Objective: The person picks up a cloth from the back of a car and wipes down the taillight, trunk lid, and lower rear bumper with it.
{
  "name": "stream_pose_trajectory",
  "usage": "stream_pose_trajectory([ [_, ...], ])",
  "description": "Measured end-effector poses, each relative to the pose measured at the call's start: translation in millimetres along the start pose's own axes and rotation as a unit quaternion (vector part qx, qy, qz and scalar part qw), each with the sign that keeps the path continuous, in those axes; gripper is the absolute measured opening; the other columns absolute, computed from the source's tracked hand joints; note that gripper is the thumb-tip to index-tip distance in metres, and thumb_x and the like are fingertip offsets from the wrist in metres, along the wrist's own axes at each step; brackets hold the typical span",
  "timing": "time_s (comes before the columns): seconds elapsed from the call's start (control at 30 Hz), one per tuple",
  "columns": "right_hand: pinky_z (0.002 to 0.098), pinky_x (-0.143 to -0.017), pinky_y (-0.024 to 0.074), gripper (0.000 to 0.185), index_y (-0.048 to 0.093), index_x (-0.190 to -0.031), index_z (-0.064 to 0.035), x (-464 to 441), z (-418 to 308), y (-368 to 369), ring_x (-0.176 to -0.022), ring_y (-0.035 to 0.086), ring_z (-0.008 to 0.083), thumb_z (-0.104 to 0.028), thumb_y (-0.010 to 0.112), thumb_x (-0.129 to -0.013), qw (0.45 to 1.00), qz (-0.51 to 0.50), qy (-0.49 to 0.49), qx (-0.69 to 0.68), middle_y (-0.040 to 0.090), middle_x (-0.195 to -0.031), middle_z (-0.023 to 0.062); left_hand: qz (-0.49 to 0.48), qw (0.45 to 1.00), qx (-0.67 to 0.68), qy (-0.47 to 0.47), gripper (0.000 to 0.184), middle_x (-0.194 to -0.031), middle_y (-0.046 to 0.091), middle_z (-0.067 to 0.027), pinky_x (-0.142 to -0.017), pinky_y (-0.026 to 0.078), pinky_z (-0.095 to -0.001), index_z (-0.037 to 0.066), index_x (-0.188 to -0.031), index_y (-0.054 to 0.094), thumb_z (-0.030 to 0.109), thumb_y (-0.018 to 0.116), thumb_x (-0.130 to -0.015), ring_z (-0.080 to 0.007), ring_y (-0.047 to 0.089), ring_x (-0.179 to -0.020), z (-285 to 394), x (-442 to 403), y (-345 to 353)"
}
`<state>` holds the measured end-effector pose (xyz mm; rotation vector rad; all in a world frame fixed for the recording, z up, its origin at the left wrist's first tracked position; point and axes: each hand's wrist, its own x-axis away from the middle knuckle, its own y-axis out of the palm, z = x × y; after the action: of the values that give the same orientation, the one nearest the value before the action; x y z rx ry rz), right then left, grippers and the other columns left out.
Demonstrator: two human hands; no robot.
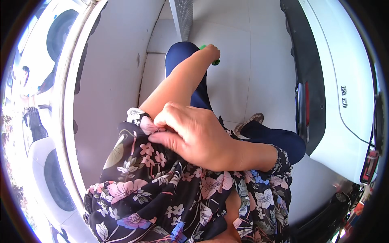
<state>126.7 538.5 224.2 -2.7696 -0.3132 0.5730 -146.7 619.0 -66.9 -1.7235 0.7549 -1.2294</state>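
My left arm reaches forward over my knee. At its end my left hand [211, 52] is closed around a green object [216, 62]. Only small bits of that object show on either side of the fingers, so its kind stays hidden. Across my body, my right hand [196, 131] pinches the cuff of the left sleeve [148, 124] between thumb and fingers, near the left elbow. The sleeve belongs to a black blouse [133, 188] with pink, white and blue flowers.
A white car [344, 81] with a dark bumper stands close on the right. On the left runs a pale wall [111, 81] below a window, with vehicles outside. A perforated panel [182, 20] rises ahead from the light tiled floor [231, 81].
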Motion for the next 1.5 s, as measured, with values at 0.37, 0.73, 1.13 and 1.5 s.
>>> stream_pose_trajectory([
  [0.37,0.0227,-0.066,0.0447,0.021,0.065,-0.09,-0.0024,-4,103,-39,-0.068,0.051,0.0067,-0.023,0.062,-0.095,0.972,0.134,0.185,-0.051,0.056,-0.073,-0.0042,0.004,0.998,0.017,-0.065,0.022,-0.108,0.068,-0.0057,-0.083,0.051,-0.0374,0.008,-0.1,0.07,0.017,0.068,-0.08,-0.0235,0.064,-0.105,-6,-2,3],
  [0.73,0.0418,-0.084,0.0468,0.009,0.058,-0.089,-0.0034,-29,22,-4,-0.087,0.061,0.0315,-0.011,0.059,-0.085,0.993,-0.01,-0.011,0.114,0.062,-0.088,0.0138,0.048,0.977,-0.187,0.085,0.018,-0.102,0.066,-0.0021,-0.081,0.047,-0.0375,0.013,-0.096,0.071,0.023,0.061,-0.084,-0.0192,0.062,-0.102,51,-28,79],
  [1.13,0.0292,-0.072,0.0529,0.026,0.056,-0.102,0.0061,-6,115,-70,-0.078,0.065,0.0165,-0.005,0.071,-0.083,0.865,0.095,0.247,-0.427,0.066,-0.08,0.0111,-0.048,0.985,0.164,0.022,0.04,-0.117,0.062,-0.0177,-0.089,0.053,-0.0443,0.007,-0.111,0.064,0.02,0.071,-0.073,-0.0348,0.06,-0.109,81,-33,-8],
  [1.5,0.0236,-0.075,0.048,0.027,0.067,-0.104,-0.0001,96,186,-2,-0.082,0.061,0.0068,-0.015,0.075,-0.084,0.864,-0.091,0.266,-0.417,0.071,-0.092,0.0012,0.145,0.829,0.504,-0.192,0.039,-0.091,0.069,-0.0213,-0.074,0.053,-0.0421,-0.001,-0.097,0.068,0.03,0.068,-0.072,-0.0324,0.068,-0.084,-27,-96,47],
])
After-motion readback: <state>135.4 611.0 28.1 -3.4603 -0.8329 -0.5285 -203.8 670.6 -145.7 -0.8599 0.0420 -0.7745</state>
